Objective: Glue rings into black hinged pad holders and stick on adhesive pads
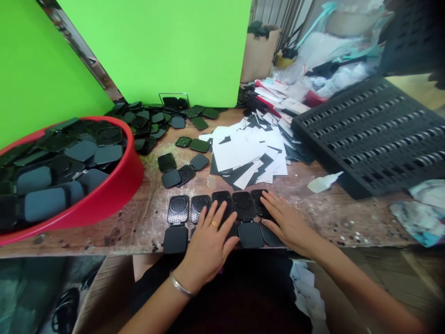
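Several black hinged plastic cases lie unfolded side by side along the table's front edge. The leftmost case [178, 209] shows a gridded half with a round ring at the back and a smooth flat half in front. My left hand [211, 241], with a ring and a bracelet, lies over the middle of the row, its fingers spread on the cases and hiding parts of them. Beside it a case [244, 205] shows between my hands. My right hand [287, 222] rests with outstretched fingers on the rightmost case [257, 200], partly covering it.
A red basin [118, 204] heaped with black cases stands at the left. Loose cases [170, 170] lie behind the row. White and black sheets [239, 148] are piled mid-table. A small white bottle [324, 182] lies near a black slotted tray [368, 139]. Green panels [156, 46] stand behind.
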Action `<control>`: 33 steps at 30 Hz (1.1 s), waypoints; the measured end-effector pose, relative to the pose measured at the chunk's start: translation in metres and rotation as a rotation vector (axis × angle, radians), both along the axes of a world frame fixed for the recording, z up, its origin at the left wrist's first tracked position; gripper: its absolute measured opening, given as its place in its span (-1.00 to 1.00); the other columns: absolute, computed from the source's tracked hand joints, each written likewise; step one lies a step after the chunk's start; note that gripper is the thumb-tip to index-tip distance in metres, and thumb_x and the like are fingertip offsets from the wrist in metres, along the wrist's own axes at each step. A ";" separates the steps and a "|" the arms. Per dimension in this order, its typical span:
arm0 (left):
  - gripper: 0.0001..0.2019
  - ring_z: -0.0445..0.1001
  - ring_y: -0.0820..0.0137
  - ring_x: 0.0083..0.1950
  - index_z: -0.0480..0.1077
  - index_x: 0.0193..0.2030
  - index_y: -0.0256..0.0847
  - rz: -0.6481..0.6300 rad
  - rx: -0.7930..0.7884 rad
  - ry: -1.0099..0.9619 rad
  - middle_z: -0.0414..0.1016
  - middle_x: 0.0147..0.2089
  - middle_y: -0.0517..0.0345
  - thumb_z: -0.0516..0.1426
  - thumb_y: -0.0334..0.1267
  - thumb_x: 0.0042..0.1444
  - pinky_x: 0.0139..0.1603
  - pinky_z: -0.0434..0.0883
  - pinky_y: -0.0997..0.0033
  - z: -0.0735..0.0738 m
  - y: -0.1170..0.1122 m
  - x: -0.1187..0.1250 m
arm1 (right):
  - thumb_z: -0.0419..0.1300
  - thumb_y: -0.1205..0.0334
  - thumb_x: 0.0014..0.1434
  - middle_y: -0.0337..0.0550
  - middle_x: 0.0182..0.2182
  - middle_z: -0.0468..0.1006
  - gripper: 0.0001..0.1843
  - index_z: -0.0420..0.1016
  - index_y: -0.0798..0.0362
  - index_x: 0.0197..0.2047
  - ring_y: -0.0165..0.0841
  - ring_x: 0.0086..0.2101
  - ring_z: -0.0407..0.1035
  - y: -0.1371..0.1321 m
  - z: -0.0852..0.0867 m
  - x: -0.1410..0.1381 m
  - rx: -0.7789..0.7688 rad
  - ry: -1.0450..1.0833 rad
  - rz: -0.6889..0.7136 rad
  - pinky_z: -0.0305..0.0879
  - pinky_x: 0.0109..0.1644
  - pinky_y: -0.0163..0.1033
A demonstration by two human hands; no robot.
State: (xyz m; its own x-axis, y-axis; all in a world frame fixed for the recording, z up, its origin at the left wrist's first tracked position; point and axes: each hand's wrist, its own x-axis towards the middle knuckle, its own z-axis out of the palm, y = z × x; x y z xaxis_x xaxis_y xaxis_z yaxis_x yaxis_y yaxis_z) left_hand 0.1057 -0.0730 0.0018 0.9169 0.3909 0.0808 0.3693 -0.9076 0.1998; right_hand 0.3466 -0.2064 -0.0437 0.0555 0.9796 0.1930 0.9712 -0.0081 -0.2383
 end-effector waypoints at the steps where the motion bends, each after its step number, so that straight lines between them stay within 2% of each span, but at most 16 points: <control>1: -0.50 -0.07 0.07 0.47 0.13 0.36 -0.07 -0.032 -0.009 0.007 -0.04 0.46 -0.02 -0.02 -0.08 0.31 0.38 0.12 -0.15 -0.001 -0.003 0.007 | -0.06 0.10 0.38 0.00 0.36 0.03 -0.34 -0.13 0.06 0.45 -0.19 0.35 -0.11 0.000 -0.003 -0.001 -0.005 0.005 -0.007 0.06 0.36 0.12; 4: -0.50 0.00 0.06 0.44 0.16 0.34 -0.08 -0.072 -0.024 0.041 0.02 0.44 -0.06 0.02 -0.07 0.29 0.36 0.15 -0.15 -0.004 -0.005 0.018 | -0.06 0.08 0.37 0.02 0.36 0.02 -0.36 -0.05 0.11 0.43 -0.19 0.36 -0.15 0.003 -0.004 -0.008 -0.020 0.005 -0.039 0.01 0.38 0.11; 8: -0.50 0.07 0.06 0.42 0.20 0.32 -0.07 -0.093 0.013 0.059 0.08 0.42 -0.05 0.07 -0.10 0.26 0.35 0.17 -0.15 -0.005 0.001 0.018 | -0.05 0.09 0.36 0.06 0.36 0.01 -0.38 0.04 0.17 0.40 -0.18 0.36 -0.15 0.005 -0.003 -0.013 -0.020 -0.017 -0.078 -0.02 0.39 0.11; 13: -0.52 0.09 0.04 0.41 0.25 0.29 -0.10 -0.110 0.078 -0.017 0.13 0.39 -0.08 0.08 -0.10 0.25 0.32 0.23 -0.14 -0.007 0.003 0.024 | -0.01 0.12 0.33 0.06 0.35 0.03 -0.38 0.07 0.19 0.38 -0.14 0.35 -0.13 0.008 0.001 -0.015 -0.039 0.006 -0.089 -0.02 0.38 0.13; 15: -0.55 0.07 0.03 0.42 0.27 0.27 -0.13 -0.118 0.087 -0.070 0.14 0.38 -0.11 0.06 -0.10 0.26 0.31 0.24 -0.15 -0.007 0.000 0.034 | 0.01 0.11 0.32 0.08 0.36 0.01 -0.35 0.02 0.21 0.39 -0.16 0.36 -0.15 0.005 0.006 -0.013 -0.003 0.077 -0.072 0.01 0.38 0.10; 17: -0.55 0.06 0.03 0.42 0.29 0.25 -0.16 -0.139 0.076 -0.106 0.16 0.37 -0.12 0.06 -0.11 0.26 0.33 0.22 -0.15 -0.005 -0.005 0.047 | 0.03 0.11 0.32 0.12 0.31 0.12 -0.39 0.09 0.22 0.34 -0.21 0.33 -0.03 -0.001 0.010 -0.006 0.125 0.195 -0.117 0.10 0.35 0.01; 19: -0.55 0.07 0.02 0.42 0.31 0.24 -0.18 -0.168 0.055 -0.118 0.22 0.33 -0.12 0.09 -0.12 0.24 0.34 0.19 -0.15 -0.002 -0.012 0.061 | 0.07 0.12 0.29 0.11 0.12 0.38 -0.57 0.31 0.17 0.15 -0.25 0.14 0.26 -0.011 0.012 0.009 0.314 0.328 -0.317 0.28 0.21 -0.08; 21: -0.54 0.08 0.00 0.41 0.32 0.23 -0.18 -0.188 0.040 -0.115 0.27 0.30 -0.12 0.11 -0.11 0.23 0.35 0.18 -0.17 0.000 -0.020 0.074 | 0.13 0.12 0.21 0.03 -0.14 0.50 -0.72 0.40 0.12 -0.10 -0.29 -0.15 0.40 -0.021 0.011 0.033 0.488 0.431 -0.636 0.39 -0.02 -0.12; 22: -0.54 0.09 -0.01 0.40 0.32 0.23 -0.18 -0.191 0.035 -0.113 0.28 0.30 -0.11 0.11 -0.09 0.22 0.35 0.17 -0.19 0.000 -0.023 0.079 | 0.18 0.10 0.15 0.01 -0.20 0.49 -0.72 0.39 0.12 -0.15 -0.30 -0.25 0.38 -0.025 0.009 0.048 0.546 0.465 -0.796 0.39 -0.11 -0.13; 24: -0.53 0.09 -0.04 0.40 0.34 0.22 -0.16 -0.181 0.026 -0.098 0.29 0.30 -0.10 0.09 -0.03 0.22 0.35 0.15 -0.21 0.000 -0.029 0.087 | 0.26 0.09 0.00 0.08 -0.14 0.47 -0.56 0.35 0.15 -0.09 -0.27 -0.24 0.36 -0.028 0.004 0.077 0.595 0.529 -0.942 0.37 -0.16 -0.12; 26: -0.52 0.09 -0.06 0.40 0.36 0.20 -0.16 -0.160 0.016 -0.068 0.30 0.28 -0.10 0.09 0.02 0.21 0.36 0.12 -0.25 -0.002 -0.032 0.090 | 0.33 0.08 -0.15 0.13 -0.09 0.47 -0.39 0.32 0.18 -0.05 -0.23 -0.19 0.39 -0.024 -0.001 0.100 0.578 0.686 -0.950 0.37 -0.14 -0.11; 28: -0.50 0.10 -0.07 0.39 0.36 0.21 -0.16 -0.147 0.009 -0.032 0.31 0.28 -0.10 0.10 0.03 0.20 0.36 0.10 -0.27 -0.002 -0.035 0.091 | 0.36 0.04 -0.20 0.09 -0.15 0.52 -0.37 0.35 0.17 -0.08 -0.22 -0.21 0.42 -0.019 -0.003 0.112 0.540 0.842 -0.908 0.37 -0.11 -0.10; 31: -0.49 0.08 -0.05 0.40 0.33 0.23 -0.14 -0.136 0.006 -0.004 0.29 0.30 -0.08 0.10 0.03 0.20 0.37 0.07 -0.27 -0.002 -0.037 0.090 | 0.32 -0.02 -0.11 -0.01 -0.20 0.54 -0.46 0.37 0.11 -0.12 -0.26 -0.23 0.46 -0.013 0.000 0.108 0.540 0.946 -0.840 0.38 -0.06 -0.11; 33: -0.49 0.09 -0.02 0.40 0.31 0.24 -0.14 -0.132 0.000 0.012 0.28 0.30 -0.08 0.08 0.04 0.22 0.38 0.05 -0.24 0.000 -0.037 0.090 | 0.32 -0.02 -0.06 -0.09 -0.20 0.54 -0.49 0.35 0.05 -0.09 -0.28 -0.25 0.48 -0.013 0.006 0.097 0.541 1.058 -0.762 0.41 -0.10 -0.15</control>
State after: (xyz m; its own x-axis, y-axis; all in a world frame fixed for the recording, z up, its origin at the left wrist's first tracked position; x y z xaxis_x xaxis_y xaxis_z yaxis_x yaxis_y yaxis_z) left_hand 0.1960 -0.1103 0.0015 0.9613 0.2668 0.0692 0.2491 -0.9484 0.1963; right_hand 0.4438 -0.2195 -0.0374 0.8837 0.4636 0.0640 0.1327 -0.1171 -0.9842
